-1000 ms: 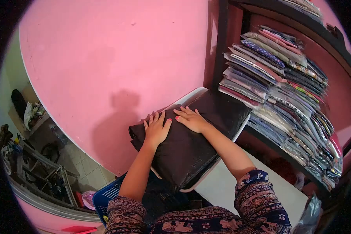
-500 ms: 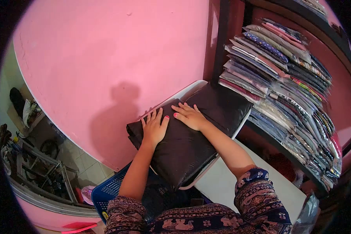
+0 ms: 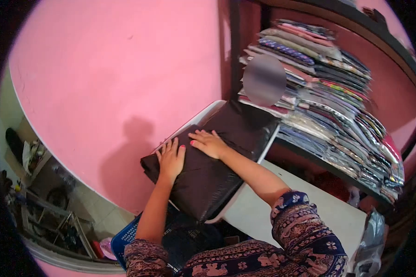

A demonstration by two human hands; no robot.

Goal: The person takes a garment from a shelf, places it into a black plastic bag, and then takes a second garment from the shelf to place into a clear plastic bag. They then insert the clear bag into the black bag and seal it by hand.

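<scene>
Two black plastic packages lie on a white tray or board with a raised rim [image 3: 269,144]. Both of my hands rest on the nearer black package [image 3: 208,184]. My left hand [image 3: 172,160] lies flat near its left side, fingers spread. Just right of it, my right hand [image 3: 210,144] presses flat on the upper part, its fingers stretched out. Beyond my right hand is the farther black package [image 3: 245,124], which I am not touching. The contents of the packages are hidden.
A dark shelf [image 3: 319,168] on the right holds stacks of folded clothes in clear plastic [image 3: 328,111]. A blue basket [image 3: 125,240] stands below left. A white table [image 3: 300,194] extends to the right, with a clear plastic bag [image 3: 370,244] by its end. A pink wall [image 3: 115,69] rises behind.
The view has shifted, so the scene sits farther left. Both hands stay flat on the nearer package, which shows no clear movement on the tray.
</scene>
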